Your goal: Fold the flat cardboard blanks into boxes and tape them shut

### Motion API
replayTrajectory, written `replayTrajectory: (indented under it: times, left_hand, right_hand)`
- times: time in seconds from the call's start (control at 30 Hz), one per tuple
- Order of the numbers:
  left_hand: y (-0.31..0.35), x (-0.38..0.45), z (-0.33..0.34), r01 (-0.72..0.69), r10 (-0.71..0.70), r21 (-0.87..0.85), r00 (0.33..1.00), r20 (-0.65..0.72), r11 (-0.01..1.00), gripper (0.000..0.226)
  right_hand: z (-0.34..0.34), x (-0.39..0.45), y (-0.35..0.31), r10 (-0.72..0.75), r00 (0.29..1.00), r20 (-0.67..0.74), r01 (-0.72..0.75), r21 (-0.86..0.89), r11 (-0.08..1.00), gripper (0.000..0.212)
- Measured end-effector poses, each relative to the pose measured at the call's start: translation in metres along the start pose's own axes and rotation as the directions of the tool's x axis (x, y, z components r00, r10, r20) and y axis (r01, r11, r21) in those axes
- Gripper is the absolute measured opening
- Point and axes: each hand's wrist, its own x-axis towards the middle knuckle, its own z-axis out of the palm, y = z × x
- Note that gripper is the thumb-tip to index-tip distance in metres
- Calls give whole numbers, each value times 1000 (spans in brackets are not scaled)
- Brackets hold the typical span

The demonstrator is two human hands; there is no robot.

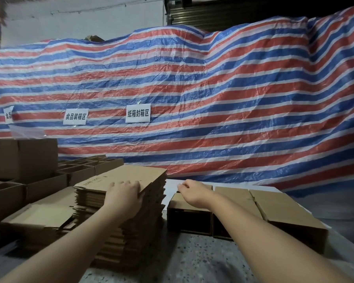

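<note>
A tall stack of flat cardboard blanks (135,221) stands on the floor in front of me. My left hand (124,194) rests on the top blank (131,174), fingers spread flat near its right edge. My right hand (189,190) hovers to the right of the stack, above a folded brown box (180,203), with its fingers loosely curled and nothing in them. Two more folded boxes (236,198) (284,211) lie in a row to the right of that one.
A lower pile of flat blanks (39,219) lies left of the tall stack. Several open-topped boxes (80,170) and a big carton (23,158) fill the left side. A red, white and blue striped tarp (213,99) hangs behind, with paper signs (138,113). Speckled floor (192,260) lies near me.
</note>
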Motion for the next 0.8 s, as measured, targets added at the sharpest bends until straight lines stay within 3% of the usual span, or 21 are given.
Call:
replayTrajectory:
  times: [0.13, 0.27, 0.4, 0.5, 0.63, 0.8]
  left_hand:
    - [4, -10, -1, -86, 76, -50, 982, -174, 995, 37]
    - [3, -21, -24, -267, 136, -249, 886, -444, 931, 29]
    - [10, -30, -69, -358, 59, -416, 813, -580, 836, 18]
    - [18, -34, -104, -405, 28, -533, 814, -580, 742, 18]
    - [31, -48, -147, -438, -15, -722, 850, -527, 535, 17]
    - [51, -70, -185, -333, 24, -916, 941, -336, 222, 13]
  right_hand:
    - [0, -4, -4, 2, 1000, -13, -2, 19, 1000, 55]
    - [-16, -15, -9, -12, 998, -59, 15, 48, 999, 57]
    - [-47, -35, -14, -27, 986, -164, 46, 111, 993, 67]
    - [-76, -53, -15, 23, 954, -298, 64, 278, 958, 71]
    - [-119, -83, -7, 146, 875, -462, 94, 458, 884, 75]
    - [-164, -128, 7, 205, 831, -517, 159, 574, 803, 82]
